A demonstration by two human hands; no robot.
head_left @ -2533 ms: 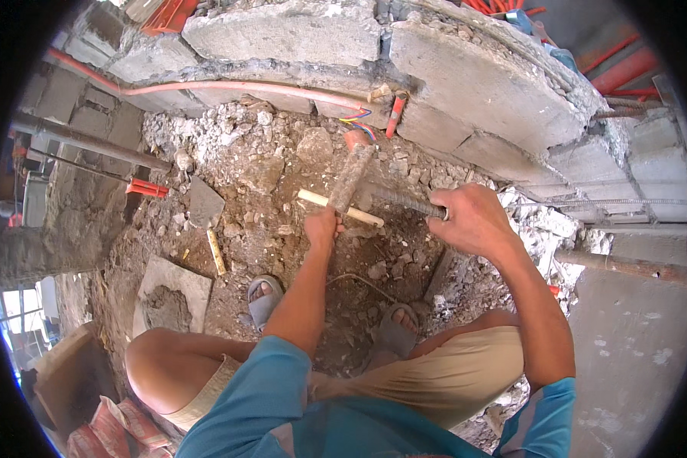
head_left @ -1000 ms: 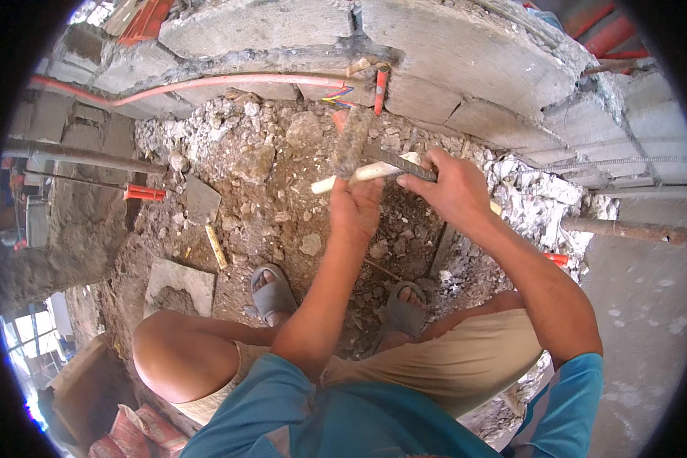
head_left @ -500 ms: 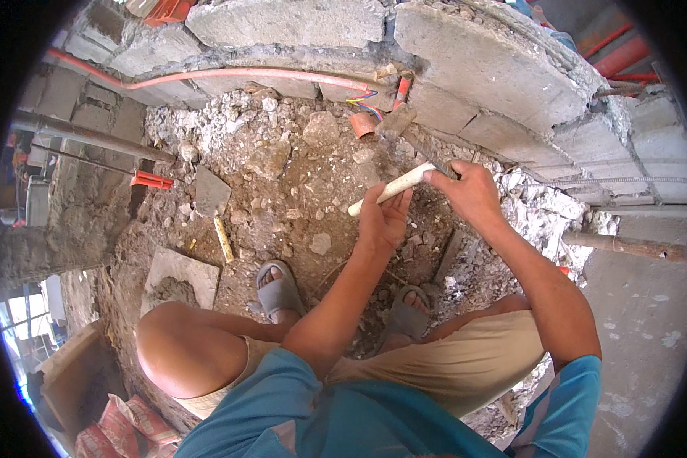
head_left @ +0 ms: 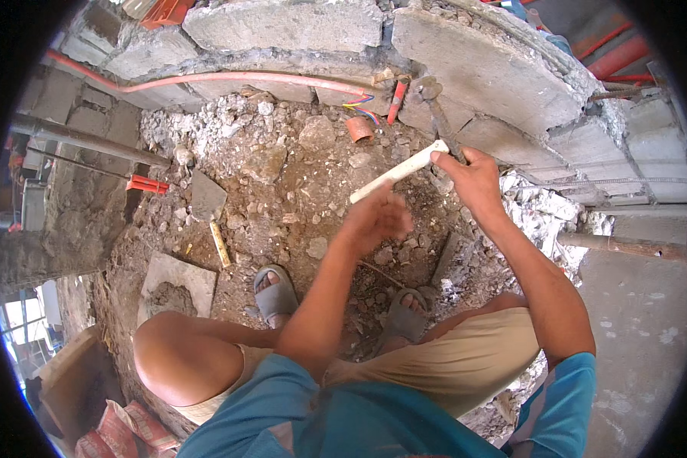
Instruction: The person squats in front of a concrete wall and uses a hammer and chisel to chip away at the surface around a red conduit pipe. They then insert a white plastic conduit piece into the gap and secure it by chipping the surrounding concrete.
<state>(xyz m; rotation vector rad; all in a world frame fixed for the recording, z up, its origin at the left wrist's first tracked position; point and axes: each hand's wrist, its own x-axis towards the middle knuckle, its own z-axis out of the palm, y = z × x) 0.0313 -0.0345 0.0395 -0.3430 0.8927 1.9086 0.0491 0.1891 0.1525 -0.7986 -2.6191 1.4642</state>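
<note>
Hammer (head_left: 440, 117) swung toward block wall (head_left: 488, 76); open rubble (head_left: 282, 202) left of pale stick (head_left: 401, 171)

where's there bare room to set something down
Between the trowel and left hand, beyond the left sandal: just stony ground. Crowded around the right hand, with the pale stick and metal tool.

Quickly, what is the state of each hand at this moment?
Left hand: open, blurred, at the lower end of the long cream-white stick; contact cannot be told.
Right hand: closed, holding that stick and the grey metal hammer.
</note>
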